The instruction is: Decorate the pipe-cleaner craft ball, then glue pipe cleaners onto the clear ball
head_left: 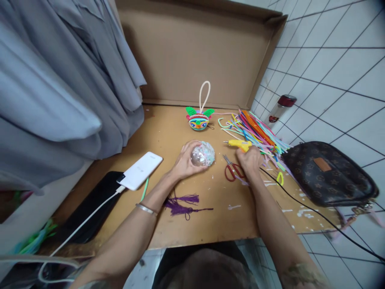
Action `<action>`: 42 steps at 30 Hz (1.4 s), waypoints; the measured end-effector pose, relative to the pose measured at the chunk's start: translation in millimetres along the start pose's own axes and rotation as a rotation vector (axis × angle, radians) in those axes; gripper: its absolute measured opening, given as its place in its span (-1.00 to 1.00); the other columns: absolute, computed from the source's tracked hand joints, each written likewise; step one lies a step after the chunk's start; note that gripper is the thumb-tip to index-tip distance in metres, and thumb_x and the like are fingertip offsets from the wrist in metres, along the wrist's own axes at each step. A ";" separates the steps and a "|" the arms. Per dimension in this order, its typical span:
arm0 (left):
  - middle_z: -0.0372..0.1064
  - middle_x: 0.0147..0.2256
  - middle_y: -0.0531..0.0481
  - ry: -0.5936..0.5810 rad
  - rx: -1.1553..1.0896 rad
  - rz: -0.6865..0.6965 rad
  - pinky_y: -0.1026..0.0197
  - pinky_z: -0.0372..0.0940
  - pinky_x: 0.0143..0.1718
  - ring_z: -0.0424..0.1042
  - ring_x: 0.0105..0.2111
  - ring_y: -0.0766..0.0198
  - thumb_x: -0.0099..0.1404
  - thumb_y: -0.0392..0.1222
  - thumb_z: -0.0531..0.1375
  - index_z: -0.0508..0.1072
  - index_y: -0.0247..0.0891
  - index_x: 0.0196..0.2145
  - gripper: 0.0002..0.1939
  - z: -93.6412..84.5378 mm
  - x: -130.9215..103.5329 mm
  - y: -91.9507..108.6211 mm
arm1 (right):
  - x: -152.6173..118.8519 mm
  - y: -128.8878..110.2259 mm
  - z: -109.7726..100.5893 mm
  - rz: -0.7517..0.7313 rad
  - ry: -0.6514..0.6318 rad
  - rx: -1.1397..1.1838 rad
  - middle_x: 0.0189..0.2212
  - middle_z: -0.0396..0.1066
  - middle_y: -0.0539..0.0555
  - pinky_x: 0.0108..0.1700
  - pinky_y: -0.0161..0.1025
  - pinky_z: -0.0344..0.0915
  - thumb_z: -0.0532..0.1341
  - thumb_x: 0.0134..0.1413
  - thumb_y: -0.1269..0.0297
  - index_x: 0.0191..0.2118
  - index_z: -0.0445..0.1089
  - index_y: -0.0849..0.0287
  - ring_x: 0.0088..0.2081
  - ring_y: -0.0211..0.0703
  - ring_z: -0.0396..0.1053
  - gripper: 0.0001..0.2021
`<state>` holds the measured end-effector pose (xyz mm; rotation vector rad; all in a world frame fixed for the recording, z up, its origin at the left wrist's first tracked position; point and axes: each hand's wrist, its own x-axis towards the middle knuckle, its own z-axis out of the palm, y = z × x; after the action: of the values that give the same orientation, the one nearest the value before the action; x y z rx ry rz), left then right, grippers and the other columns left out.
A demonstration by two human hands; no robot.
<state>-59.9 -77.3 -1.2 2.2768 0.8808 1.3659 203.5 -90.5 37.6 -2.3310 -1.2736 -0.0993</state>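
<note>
My left hand wraps round a clear ball with pastel, flower-like pieces on its right side. On the right, my right hand grips a yellow glue gun, its nozzle pointing left. Red-handled scissors lie just left of that hand. Behind the ball sits a colourful ornament with green ears and a cream loop on top. Purple tassels rest on the table in front of the ball.
Coloured fuzzy sticks pile up at the back right, near a brown bag and a red-lidded bottle. A cable crosses the wooden table. At left are a white power bank, a black case and grey cloth.
</note>
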 end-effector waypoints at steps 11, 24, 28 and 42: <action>0.22 0.20 -0.22 -0.013 -0.077 0.001 -0.33 0.22 0.28 0.27 0.26 -0.17 0.06 -0.01 0.44 0.21 -0.06 0.20 -0.19 -0.1 0.7 -4.5 | -5.8 -43.5 -7.9 -0.036 -0.207 0.958 -0.57 0.28 -0.09 -0.53 -0.32 0.15 0.24 -0.06 0.11 -0.39 0.28 0.11 -0.59 -0.29 0.18 -0.79; -0.01 0.30 -0.27 -0.022 -0.082 -0.113 -0.34 0.11 0.36 0.07 0.36 -0.23 -0.06 0.04 0.51 0.18 -0.08 0.23 -0.03 3.2 -0.7 -5.9 | -25.0 -79.4 -2.2 0.186 -0.556 1.221 -0.68 0.41 -0.10 -0.62 -0.42 0.35 0.20 0.10 0.34 -0.35 0.31 0.14 -0.71 -0.34 0.30 -0.95; 0.06 0.24 -0.27 -0.002 -0.062 -0.118 -0.36 0.14 0.33 0.14 0.32 -0.24 -0.14 0.12 0.53 0.16 -0.11 0.22 0.05 5.6 0.1 -2.4 | -26.7 -71.3 6.2 0.130 -0.534 1.270 -0.64 0.45 -0.09 -0.58 -0.43 0.37 0.26 0.03 0.24 -0.35 0.32 0.13 -0.67 -0.34 0.36 -0.87; 0.15 0.22 -0.26 0.099 -0.066 -0.120 -0.31 0.23 0.30 0.29 0.23 -0.19 -0.05 -0.02 0.44 0.03 -0.10 0.30 0.04 6.2 -1.5 1.5 | -23.2 -53.6 -10.2 -0.225 0.059 0.651 -0.43 0.42 0.04 -0.25 -0.12 0.31 0.21 -0.16 0.04 -0.34 0.28 0.09 -0.37 -0.08 0.35 -0.72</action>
<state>-54.4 -79.3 -4.3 2.0871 0.9726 1.4425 148.7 -88.8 60.0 -1.6217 -1.2929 0.1527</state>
